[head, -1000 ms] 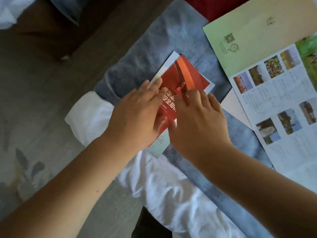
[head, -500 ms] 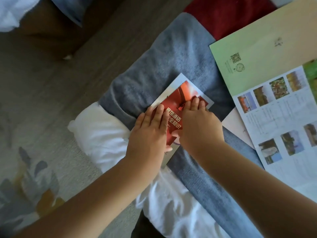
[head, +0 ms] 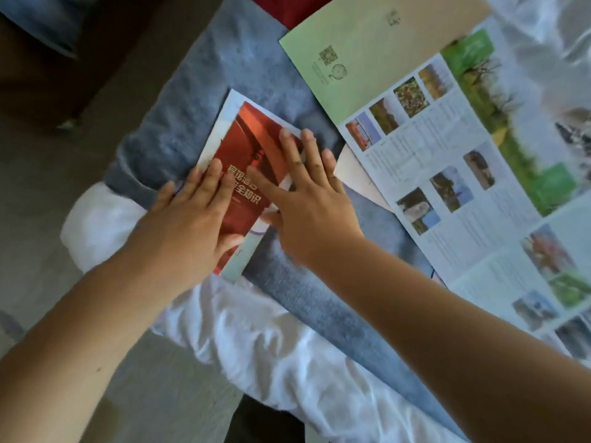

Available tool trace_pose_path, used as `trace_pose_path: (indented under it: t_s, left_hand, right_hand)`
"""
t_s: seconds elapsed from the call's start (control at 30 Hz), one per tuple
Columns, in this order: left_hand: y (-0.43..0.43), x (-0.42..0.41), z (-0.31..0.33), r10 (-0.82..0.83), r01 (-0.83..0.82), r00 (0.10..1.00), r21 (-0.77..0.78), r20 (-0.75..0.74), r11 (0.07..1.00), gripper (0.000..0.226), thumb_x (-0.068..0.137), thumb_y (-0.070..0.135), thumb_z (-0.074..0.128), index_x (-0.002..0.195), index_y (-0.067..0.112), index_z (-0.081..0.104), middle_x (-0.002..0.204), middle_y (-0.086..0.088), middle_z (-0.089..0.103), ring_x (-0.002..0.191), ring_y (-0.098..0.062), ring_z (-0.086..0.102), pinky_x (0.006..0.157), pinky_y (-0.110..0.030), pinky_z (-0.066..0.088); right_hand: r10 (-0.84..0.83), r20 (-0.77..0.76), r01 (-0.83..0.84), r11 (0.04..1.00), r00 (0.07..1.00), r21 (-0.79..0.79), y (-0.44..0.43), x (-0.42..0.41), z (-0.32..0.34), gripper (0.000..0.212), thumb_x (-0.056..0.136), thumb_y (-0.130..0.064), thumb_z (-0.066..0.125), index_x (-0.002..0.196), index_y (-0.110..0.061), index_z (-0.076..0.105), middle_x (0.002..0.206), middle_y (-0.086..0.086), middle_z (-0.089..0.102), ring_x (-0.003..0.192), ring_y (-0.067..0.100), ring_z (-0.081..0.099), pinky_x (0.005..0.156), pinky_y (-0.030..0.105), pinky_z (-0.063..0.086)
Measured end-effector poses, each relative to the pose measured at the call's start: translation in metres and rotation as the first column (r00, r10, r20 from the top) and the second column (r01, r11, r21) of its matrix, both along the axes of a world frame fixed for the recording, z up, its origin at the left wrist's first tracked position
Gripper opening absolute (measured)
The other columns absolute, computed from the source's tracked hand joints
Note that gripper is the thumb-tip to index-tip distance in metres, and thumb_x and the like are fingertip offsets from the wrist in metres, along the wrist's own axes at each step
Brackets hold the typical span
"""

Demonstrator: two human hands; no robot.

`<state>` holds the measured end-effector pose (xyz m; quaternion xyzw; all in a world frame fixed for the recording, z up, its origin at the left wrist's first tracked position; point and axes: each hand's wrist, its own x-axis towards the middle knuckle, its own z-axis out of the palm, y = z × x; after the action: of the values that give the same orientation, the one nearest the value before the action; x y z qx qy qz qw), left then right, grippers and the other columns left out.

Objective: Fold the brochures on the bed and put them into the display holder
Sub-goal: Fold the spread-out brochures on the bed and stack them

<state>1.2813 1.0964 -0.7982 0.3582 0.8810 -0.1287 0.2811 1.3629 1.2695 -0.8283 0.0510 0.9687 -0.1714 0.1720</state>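
Observation:
A folded brochure with a red cover (head: 252, 148) lies on a grey blanket (head: 192, 100) at the bed's corner. My left hand (head: 188, 225) lies flat on its near left part, fingers straight. My right hand (head: 307, 199) presses its right edge with spread, straight fingers. A large brochure (head: 447, 148) lies unfolded to the right, its green and beige back panel and photo panels facing up. No display holder is in view.
White bedding (head: 287, 353) hangs over the bed's near edge under the blanket. A red cloth (head: 287, 8) shows at the top. Carpeted floor (head: 48, 203) lies to the left, with a dark object at the upper left.
Both hands went from bunched over the red brochure's middle to lying flat on it; my right hand slid to its right edge and spread its fingers.

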Motion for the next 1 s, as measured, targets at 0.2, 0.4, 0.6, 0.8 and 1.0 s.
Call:
trace_pose_path:
  t_s: [0.2, 0.4, 0.6, 0.8, 1.0]
  left_hand:
    - [0.083, 0.034, 0.04, 0.088, -0.012, 0.983, 0.422, -0.163, 0.907, 0.03, 0.1, 0.031, 0.052, 0.124, 0.014, 0.06, 0.118, -0.015, 0.063, 0.103, -0.041, 0.061, 0.085, -0.052, 0.048]
    - [0.181, 0.105, 0.042, -0.032, 0.212, 0.97, 0.77, -0.242, 0.602, 0.021, 0.093, 0.014, 0.057, 0.113, 0.007, 0.061, 0.11, -0.016, 0.06, 0.099, -0.036, 0.058, 0.079, -0.047, 0.045]
    - [0.23, 0.134, -0.018, -0.319, 0.347, 0.934, 0.609, -0.159, 0.713, 0.05, 0.102, 0.029, 0.052, 0.149, 0.012, 0.049, 0.145, -0.016, 0.053, 0.131, -0.035, 0.051, 0.1, -0.049, 0.045]
    - [0.247, 0.155, -0.051, -0.376, 0.414, 0.908, 0.525, -0.183, 0.744, 0.058, 0.105, 0.044, 0.043, 0.159, 0.026, 0.035, 0.169, -0.012, 0.023, 0.155, -0.035, 0.022, 0.12, -0.058, 0.026]
    - [0.241, 0.154, -0.059, -0.311, 0.373, 0.928, 0.453, -0.207, 0.81, 0.062, 0.104, 0.058, 0.031, 0.162, 0.041, 0.017, 0.173, -0.002, 0.001, 0.159, -0.03, 0.001, 0.125, -0.056, 0.003]
  right_hand:
    - [-0.18, -0.51, 0.109, 0.98, 0.841, -0.167, 0.052, 0.066, 0.03, 0.063, 0.096, 0.008, 0.057, 0.151, -0.021, 0.053, 0.164, 0.026, 0.028, 0.156, 0.043, 0.019, 0.128, 0.054, 0.018]
    - [-0.375, -0.456, 0.365, 0.924, 0.807, -0.115, 0.112, 0.164, 0.033, 0.053, 0.107, -0.012, 0.046, 0.159, -0.015, 0.038, 0.167, 0.019, 0.026, 0.157, 0.04, 0.014, 0.125, 0.061, 0.017]
    - [-0.789, 0.007, 0.774, 0.604, 0.614, 0.192, 0.141, 0.253, -0.005, 0.073, 0.104, -0.064, 0.014, 0.165, -0.031, -0.01, 0.171, 0.012, -0.02, 0.157, 0.035, -0.022, 0.126, 0.058, -0.01]
    - [-0.751, -0.075, 0.752, 0.64, 0.656, 0.157, 0.141, 0.305, -0.02, 0.074, 0.102, -0.071, 0.019, 0.164, -0.039, -0.007, 0.174, 0.005, -0.012, 0.159, 0.028, -0.015, 0.128, 0.052, -0.009]
    - [-0.609, -0.131, 0.623, 0.757, 0.782, 0.199, 0.167, 0.34, -0.024, 0.075, 0.102, -0.072, 0.021, 0.165, -0.038, 0.001, 0.174, 0.004, -0.006, 0.16, 0.027, -0.01, 0.129, 0.053, -0.002]
